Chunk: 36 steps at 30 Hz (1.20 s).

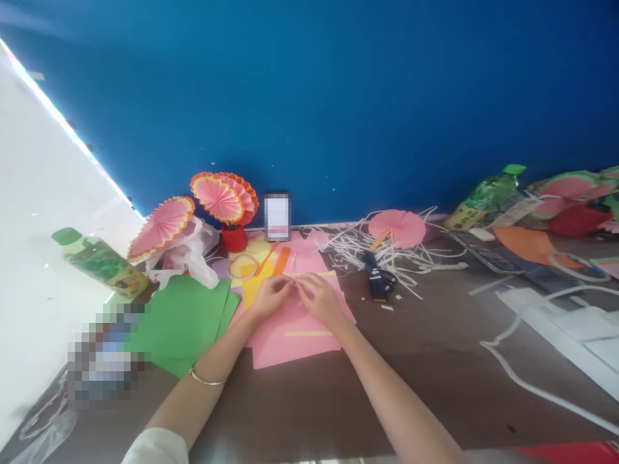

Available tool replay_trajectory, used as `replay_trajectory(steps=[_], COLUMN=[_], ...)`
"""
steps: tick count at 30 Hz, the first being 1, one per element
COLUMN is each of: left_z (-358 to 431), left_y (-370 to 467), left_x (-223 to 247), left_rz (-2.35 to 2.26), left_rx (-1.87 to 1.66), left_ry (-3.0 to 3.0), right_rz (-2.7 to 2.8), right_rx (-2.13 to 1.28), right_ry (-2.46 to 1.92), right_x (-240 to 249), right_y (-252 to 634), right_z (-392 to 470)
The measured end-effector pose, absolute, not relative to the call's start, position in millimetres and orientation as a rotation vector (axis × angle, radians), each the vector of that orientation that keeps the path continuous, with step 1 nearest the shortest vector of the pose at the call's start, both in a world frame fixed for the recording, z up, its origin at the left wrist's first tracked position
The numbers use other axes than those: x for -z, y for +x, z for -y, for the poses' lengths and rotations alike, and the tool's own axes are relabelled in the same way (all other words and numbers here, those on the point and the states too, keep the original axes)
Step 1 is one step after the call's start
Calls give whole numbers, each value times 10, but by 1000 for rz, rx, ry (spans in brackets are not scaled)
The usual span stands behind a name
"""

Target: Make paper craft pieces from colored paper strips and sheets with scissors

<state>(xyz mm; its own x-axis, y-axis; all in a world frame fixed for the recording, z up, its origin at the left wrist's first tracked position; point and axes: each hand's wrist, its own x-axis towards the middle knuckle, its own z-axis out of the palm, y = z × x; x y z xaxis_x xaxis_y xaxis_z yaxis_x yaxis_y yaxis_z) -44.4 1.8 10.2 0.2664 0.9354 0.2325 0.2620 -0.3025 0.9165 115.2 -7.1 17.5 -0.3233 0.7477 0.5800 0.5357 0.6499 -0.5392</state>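
Note:
Both hands meet over a stack of pink paper sheets in the middle of the table. My left hand has its thumb and fingers pinched together, pointing right. Facing it, my right hand is pinched too, its fingertips touching or nearly touching the left ones. Whatever sits between the fingertips is too small and hidden to name. A thin yellow paper strip lies on the pink sheets just below the hands. Yellow paper and orange strips lie beyond my left hand, with a roll of tape beside them.
Green paper lies at left, near a plastic bag and a bottle. Folded paper fans stand in a red holder by a phone. White strips, a pink fan and a dark cutter-like tool lie right.

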Motion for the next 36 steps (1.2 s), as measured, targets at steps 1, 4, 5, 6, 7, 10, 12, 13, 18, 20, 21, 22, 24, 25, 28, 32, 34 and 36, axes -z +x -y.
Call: replay_trajectory(steps=[1, 4, 5, 6, 7, 10, 12, 13, 18, 20, 21, 22, 24, 25, 28, 32, 34, 36], left_z=[-17, -9, -7, -5, -4, -9, -15, -18, -21, -16, -13, -10, 0, 4, 16, 17, 16, 18], left_y=[-443, -441, -441, -442, -444, -451, -454, -455, -450, -446, -444, -442, -439, -439, -440, -441, -439, -435], left_x=[-109, -136, -143, -147, -148, -130, -109, -98, -69, -71, -74, -79, -92, -98, -105, -94, -93, -99], left_rz=[-1096, -1068, -1061, -1059, -1061, -1084, -1094, -1095, -1094, -1106, -1114, -1119, -1125, -1127, -1137, -1140, -1145, -1152], left_rx=[-1064, -1070, -1072, -1074, -1075, -1059, -1052, -1054, -1065, -1077, -1086, -1093, -1108, -1114, -1123, -1125, -1121, -1115], left_ry=[1739, 1727, 1728, 1731, 1738, 1761, 1764, 1763, 1791, 1814, 1823, 1831, 1844, 1850, 1867, 1885, 1898, 1910], right_rz=[2017, 2025, 2026, 2027, 2027, 2020, 2010, 2005, 1989, 1955, 1933, 1911, 1877, 1863, 1838, 1838, 1837, 1833], right_rx=[-309, -296, -290, -287, -285, -291, -295, -294, -321, -364, -388, -411, -454, -474, -504, -492, -483, -470], right_ry=[-994, -985, -985, -983, -982, -980, -982, -984, -997, -1017, -1031, -1044, -1058, -1060, -1053, -1050, -1044, -1026], right_x=[-174, -168, -164, -161, -158, -158, -165, -170, -175, -163, -156, -150, -141, -139, -137, -130, -126, -127], right_y=[1153, 1154, 1154, 1154, 1154, 1155, 1156, 1156, 1149, 1143, 1139, 1135, 1127, 1124, 1121, 1127, 1128, 1128], right_z=[70, 64, 61, 59, 58, 61, 66, 69, 74, 72, 70, 69, 68, 68, 70, 67, 62, 58])
